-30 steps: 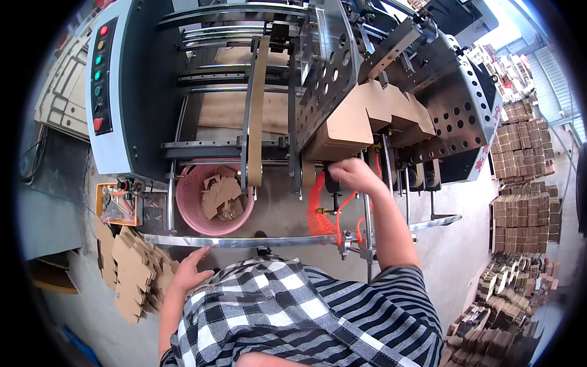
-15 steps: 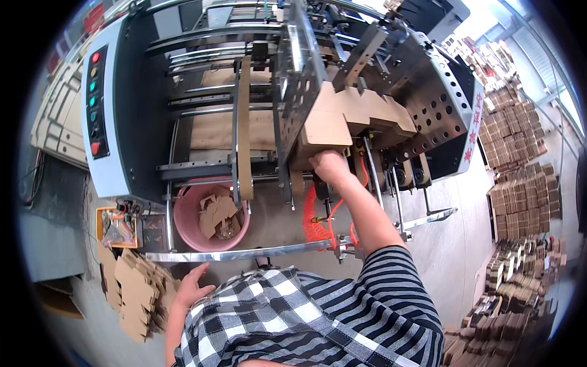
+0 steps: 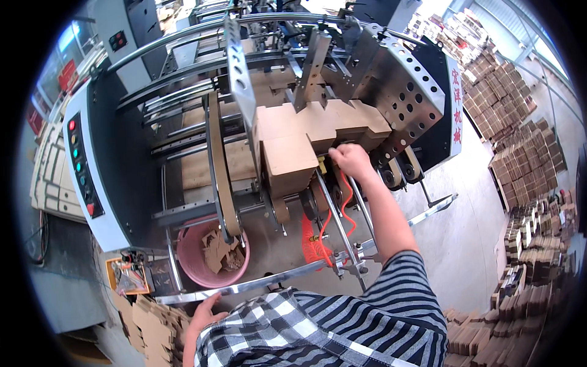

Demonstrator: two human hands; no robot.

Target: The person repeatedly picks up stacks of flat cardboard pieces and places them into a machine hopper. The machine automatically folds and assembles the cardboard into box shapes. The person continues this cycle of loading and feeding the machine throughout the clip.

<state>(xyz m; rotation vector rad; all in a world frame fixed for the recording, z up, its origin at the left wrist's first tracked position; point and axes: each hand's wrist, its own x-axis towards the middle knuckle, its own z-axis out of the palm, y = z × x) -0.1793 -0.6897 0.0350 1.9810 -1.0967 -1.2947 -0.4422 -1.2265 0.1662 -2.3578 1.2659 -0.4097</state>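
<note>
A stack of flat die-cut cardboard blanks [image 3: 293, 162] sits in the machine's feeder, between perforated metal side plates [image 3: 408, 98]. My right hand [image 3: 351, 160] is at the stack's front edge, beside its notch and just right of a small yellow fitting [image 3: 322, 164]. Its fingers are curled closed; whatever they grip is hidden. Below run metal rods [image 3: 330, 199] and a coiled orange air hose [image 3: 313, 241]. Down at the lower left, my left hand [image 3: 206, 313] has its fingers stretched out, the tips at the shiny front rail [image 3: 244, 282].
A pink tub [image 3: 194, 257] of cardboard scraps stands behind the rail. Left of it are a yellow tool box [image 3: 126, 275] and loose blanks [image 3: 150, 330] on the floor. The button panel [image 3: 81, 164] is on the left housing. Cardboard piles [image 3: 529, 156] line the right side.
The view has shifted. My right hand has moved right, from under the stack's left front block to the notch beside it. My left hand has come up to the rail.
</note>
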